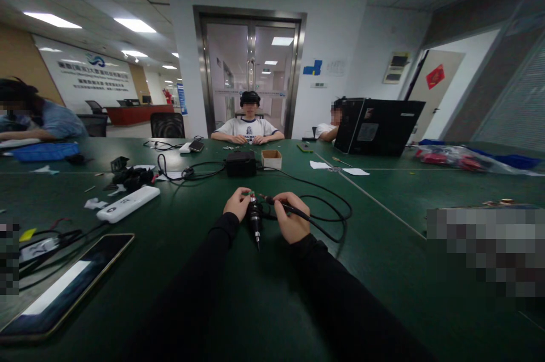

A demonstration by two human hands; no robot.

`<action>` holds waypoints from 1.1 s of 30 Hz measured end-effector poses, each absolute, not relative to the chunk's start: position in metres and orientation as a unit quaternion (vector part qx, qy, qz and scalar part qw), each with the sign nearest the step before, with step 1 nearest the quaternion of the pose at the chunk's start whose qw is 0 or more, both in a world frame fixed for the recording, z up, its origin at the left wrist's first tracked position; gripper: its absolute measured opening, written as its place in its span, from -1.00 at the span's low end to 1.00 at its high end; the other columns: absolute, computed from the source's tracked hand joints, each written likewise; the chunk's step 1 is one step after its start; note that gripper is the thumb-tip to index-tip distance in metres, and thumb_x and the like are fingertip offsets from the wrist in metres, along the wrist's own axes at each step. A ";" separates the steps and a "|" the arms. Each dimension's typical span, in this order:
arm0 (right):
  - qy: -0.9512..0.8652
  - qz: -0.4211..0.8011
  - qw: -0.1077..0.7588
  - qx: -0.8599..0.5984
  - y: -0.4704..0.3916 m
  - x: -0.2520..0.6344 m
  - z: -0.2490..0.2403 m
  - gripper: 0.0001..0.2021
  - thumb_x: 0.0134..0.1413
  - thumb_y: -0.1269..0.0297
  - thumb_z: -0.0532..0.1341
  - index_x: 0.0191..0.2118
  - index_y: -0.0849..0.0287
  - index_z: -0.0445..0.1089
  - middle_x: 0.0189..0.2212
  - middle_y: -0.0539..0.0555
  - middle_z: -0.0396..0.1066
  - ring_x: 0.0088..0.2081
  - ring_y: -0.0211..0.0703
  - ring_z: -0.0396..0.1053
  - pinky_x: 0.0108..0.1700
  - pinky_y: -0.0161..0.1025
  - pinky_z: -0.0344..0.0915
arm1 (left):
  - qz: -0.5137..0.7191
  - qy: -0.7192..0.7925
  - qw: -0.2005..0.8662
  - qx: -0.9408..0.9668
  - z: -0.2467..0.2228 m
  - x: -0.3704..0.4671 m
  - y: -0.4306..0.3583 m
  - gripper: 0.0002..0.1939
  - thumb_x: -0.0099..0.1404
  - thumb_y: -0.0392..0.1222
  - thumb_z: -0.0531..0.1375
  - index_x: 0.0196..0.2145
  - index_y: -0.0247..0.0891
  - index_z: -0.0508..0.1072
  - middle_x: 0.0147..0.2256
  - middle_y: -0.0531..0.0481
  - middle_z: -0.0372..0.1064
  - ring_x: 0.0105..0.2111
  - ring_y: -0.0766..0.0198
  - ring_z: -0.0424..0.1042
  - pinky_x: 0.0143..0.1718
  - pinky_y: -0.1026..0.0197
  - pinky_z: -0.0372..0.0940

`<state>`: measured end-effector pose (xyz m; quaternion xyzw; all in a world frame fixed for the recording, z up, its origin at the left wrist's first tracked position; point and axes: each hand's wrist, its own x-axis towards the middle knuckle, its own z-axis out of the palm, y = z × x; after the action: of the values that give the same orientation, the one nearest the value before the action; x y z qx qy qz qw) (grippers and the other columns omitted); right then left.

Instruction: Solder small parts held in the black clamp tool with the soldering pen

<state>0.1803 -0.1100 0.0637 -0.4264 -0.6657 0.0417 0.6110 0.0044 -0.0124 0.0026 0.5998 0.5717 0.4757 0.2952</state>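
My left hand (238, 204) pinches a small green circuit board (251, 194) with a spot of red on it, at the upper end of a black, pointed tool (255, 219). That tool has a metal tip directed toward me; its exact kind I cannot make out. In my right hand (293, 219) is a soldering iron (293, 209), gripped like a pen. Its thin tip points left to the circuit board, and whether they touch is too small to tell. A black cord (327, 232) runs from the iron's rear and loops over the table on the right.
A black box-shaped unit (240, 164) and a small open carton (271, 159) stand ahead. On the left lie a white power strip (129, 204), a phone (68, 285) and tangled cables (51, 248). Paper scraps (355, 171) and a black case (378, 126) are farther right. People sit around the table.
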 end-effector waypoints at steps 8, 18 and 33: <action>-0.663 0.047 0.611 -0.430 -0.109 0.180 0.062 -0.88 0.04 0.38 0.12 -0.43 0.13 0.39 -0.46 0.01 0.43 -0.37 -0.15 0.40 -0.27 -0.23 0.30 | 0.469 0.579 0.294 0.598 0.007 0.006 -0.016 -0.76 0.20 -0.12 0.14 -0.16 -0.16 0.44 -0.38 0.04 0.48 -0.34 0.26 0.44 -0.22 0.22 0.27; -0.665 0.045 0.611 -0.428 -0.110 0.180 0.062 -0.87 0.04 0.38 0.11 -0.43 0.12 0.40 -0.46 0.02 0.44 -0.38 -0.15 0.39 -0.26 -0.23 0.31 | 0.464 0.589 0.286 0.597 0.011 0.007 -0.021 -0.77 0.20 -0.14 0.13 -0.18 -0.15 0.45 -0.38 0.05 0.48 -0.34 0.26 0.44 -0.23 0.22 0.27; -0.669 0.039 0.613 -0.418 -0.110 0.178 0.063 -0.87 0.03 0.38 0.11 -0.43 0.12 0.39 -0.47 0.02 0.43 -0.38 -0.15 0.39 -0.28 -0.23 0.32 | 0.472 0.584 0.277 0.600 0.005 0.005 -0.016 -0.78 0.20 -0.14 0.14 -0.18 -0.14 0.44 -0.37 0.06 0.49 -0.32 0.27 0.45 -0.21 0.24 0.28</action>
<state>0.1780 -0.1101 0.0631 -0.4180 -0.6694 0.0395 0.6129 0.0054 -0.0156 0.0054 0.5996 0.5842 0.4718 0.2770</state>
